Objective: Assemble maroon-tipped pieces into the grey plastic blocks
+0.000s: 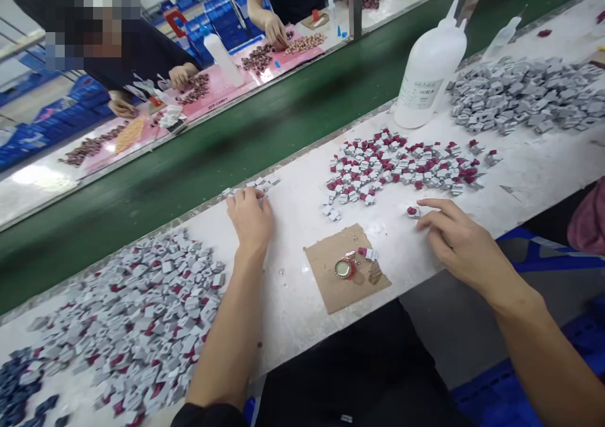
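My left hand (250, 219) reaches to the far edge of the bench. Its fingers bend over a small row of grey plastic pieces (265, 182), thumb a little apart; the fingertips are partly hidden. To the right, my right hand (454, 241) hovers with fingers apart, the index fingertip beside a small grey piece with a maroon insert (413, 211). Between the hands lies a brown cardboard square (331, 291). On it sit a bottle cap (345, 268), wet spots and another grey-and-maroon piece (368, 253).
A heap of loose grey and maroon pieces (155, 307) covers the left bench. Joined pieces (359, 169) lie centre right, near a white glue bottle (425, 77) and a grey pile (524, 96). Beyond the green belt (236, 143), two people handle small brown parts.
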Action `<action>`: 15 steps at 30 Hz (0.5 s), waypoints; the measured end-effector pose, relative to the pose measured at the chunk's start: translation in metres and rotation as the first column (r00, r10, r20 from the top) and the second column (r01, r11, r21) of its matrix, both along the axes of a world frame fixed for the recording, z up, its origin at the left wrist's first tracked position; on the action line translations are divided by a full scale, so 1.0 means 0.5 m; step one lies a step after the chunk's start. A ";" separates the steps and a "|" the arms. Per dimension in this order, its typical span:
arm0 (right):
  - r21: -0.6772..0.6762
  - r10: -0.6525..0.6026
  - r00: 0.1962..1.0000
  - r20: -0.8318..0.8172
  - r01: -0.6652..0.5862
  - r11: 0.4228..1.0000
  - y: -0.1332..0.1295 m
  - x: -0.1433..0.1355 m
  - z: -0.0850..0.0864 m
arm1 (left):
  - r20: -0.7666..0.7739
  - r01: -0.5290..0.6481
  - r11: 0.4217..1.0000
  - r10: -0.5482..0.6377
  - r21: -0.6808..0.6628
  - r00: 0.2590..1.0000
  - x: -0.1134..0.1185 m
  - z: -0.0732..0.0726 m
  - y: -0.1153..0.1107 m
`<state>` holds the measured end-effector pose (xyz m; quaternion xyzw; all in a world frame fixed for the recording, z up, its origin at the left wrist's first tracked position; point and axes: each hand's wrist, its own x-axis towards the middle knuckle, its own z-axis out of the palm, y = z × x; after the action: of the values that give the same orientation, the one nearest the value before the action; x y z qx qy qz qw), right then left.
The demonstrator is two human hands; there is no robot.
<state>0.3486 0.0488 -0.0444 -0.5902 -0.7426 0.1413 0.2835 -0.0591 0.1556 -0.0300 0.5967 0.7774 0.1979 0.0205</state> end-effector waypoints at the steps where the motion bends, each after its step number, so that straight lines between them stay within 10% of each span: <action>1: -0.018 -0.076 0.997 -0.033 0.076 0.997 -0.002 -0.006 0.004 | 0.019 0.012 1.000 -0.012 -0.009 1.000 0.000 0.001 -0.006; 15: -0.072 -0.243 0.963 -0.115 0.236 0.969 0.023 -0.073 0.004 | 0.320 0.157 0.973 -0.095 -0.172 0.943 0.035 0.029 -0.222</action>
<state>0.3121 0.0603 -0.0423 -0.6735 -0.6425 0.1636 0.3267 -0.0415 0.0448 -0.0158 0.6020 0.7402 0.2103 0.2130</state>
